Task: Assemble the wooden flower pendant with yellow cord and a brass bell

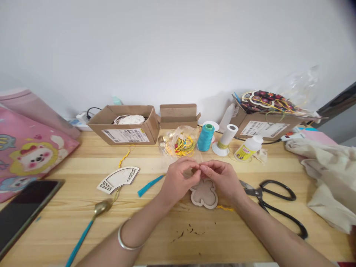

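Observation:
My left hand and my right hand meet near the middle of the table. Their thumbs and forefingers are pinched together, tip to tip; whatever lies between them is too small to make out. Just beneath the fingers is a pale wooden piece with a rounded, lobed outline and a raised rim. A yellow cord comes out from its lower right edge, beside my right wrist. A blue tassel lies left of my left hand, its upper end close to that hand.
Black-handled scissors lie right of my right arm. A wooden fan-shaped piece, a gold ornament with blue tassel and a phone are left. Behind stand blue thread, a glue bottle and cardboard boxes.

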`<state>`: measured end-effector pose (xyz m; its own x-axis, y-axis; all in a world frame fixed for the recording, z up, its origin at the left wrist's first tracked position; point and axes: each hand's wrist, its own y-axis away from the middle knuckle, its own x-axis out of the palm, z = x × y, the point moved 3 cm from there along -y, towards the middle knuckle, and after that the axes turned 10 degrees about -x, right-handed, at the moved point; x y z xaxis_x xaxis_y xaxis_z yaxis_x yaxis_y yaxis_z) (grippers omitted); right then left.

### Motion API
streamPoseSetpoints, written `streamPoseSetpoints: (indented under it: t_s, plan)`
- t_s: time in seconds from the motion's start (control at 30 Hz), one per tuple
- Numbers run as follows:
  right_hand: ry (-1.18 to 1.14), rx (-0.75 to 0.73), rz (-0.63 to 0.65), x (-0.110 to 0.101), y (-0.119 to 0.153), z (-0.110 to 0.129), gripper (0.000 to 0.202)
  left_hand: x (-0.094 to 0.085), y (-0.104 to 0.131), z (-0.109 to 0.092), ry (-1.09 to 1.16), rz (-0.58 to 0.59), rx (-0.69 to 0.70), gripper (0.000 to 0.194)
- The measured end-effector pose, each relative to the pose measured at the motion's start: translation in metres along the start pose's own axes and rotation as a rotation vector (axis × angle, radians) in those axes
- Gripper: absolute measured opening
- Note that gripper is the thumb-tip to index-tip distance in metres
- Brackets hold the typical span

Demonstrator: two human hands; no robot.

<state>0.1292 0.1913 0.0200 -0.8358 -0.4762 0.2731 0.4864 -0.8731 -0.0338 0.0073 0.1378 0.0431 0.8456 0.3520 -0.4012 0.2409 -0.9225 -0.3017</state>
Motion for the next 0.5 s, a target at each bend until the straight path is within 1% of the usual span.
streamPoseSetpoints:
  t_s: [0.1,0.3,0.5]
  plan:
    - [-0.027,0.028,0.003,-0.0018,-0.0003,-0.0015,0.014,0.0001,0.0002,0.0007,-0.018,0.003,0.011,0.006]
    - [-0.081,0.112,0.009,-0.0016,0.0021,-0.0062,0.017,-0.0006,0.0012,-0.0002,-0.036,0.007,0.029,0.007]
    - [-0.082,0.083,0.011,-0.0001,0.0038,-0.0071,0.014,-0.0012,0.0022,-0.002,-0.022,0.087,-0.011,0.008]
